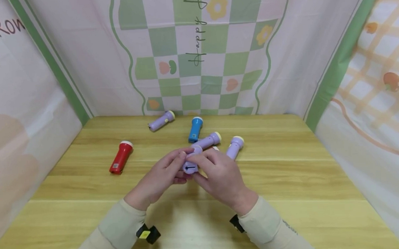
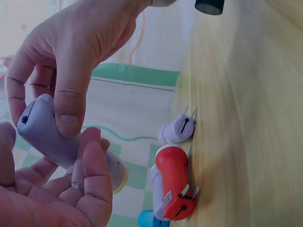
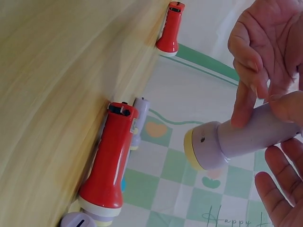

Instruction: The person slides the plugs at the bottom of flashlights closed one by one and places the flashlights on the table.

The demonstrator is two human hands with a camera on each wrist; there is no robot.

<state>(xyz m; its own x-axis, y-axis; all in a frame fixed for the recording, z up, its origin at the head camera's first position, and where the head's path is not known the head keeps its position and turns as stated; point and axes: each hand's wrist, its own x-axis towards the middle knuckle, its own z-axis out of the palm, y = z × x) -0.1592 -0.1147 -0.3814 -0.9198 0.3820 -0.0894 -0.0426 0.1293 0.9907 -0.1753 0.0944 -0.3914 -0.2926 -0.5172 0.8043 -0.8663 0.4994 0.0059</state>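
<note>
Both hands hold a light purple flashlight (image 1: 190,168) above the near middle of the table. Its tail end, marked by a dark slot, faces the head camera. My left hand (image 1: 163,173) cradles the barrel from the left with curved fingers. From the other side my right hand (image 1: 220,176) grips the tail part, its thumb (image 2: 69,111) lying along the body in the left wrist view. The flashlight's pale yellow head (image 3: 191,149) points away, toward the back cloth. A red flashlight (image 3: 108,163) lies on the table, mostly hidden behind the hands in the head view.
Around the hands, purple flashlights lie at the back left (image 1: 161,121), middle (image 1: 208,140) and right (image 1: 235,147). A blue flashlight (image 1: 195,129) is behind the hands; another red flashlight (image 1: 120,158) lies left. Patterned cloth (image 1: 209,48) encloses the wooden table (image 1: 71,206) at back and sides.
</note>
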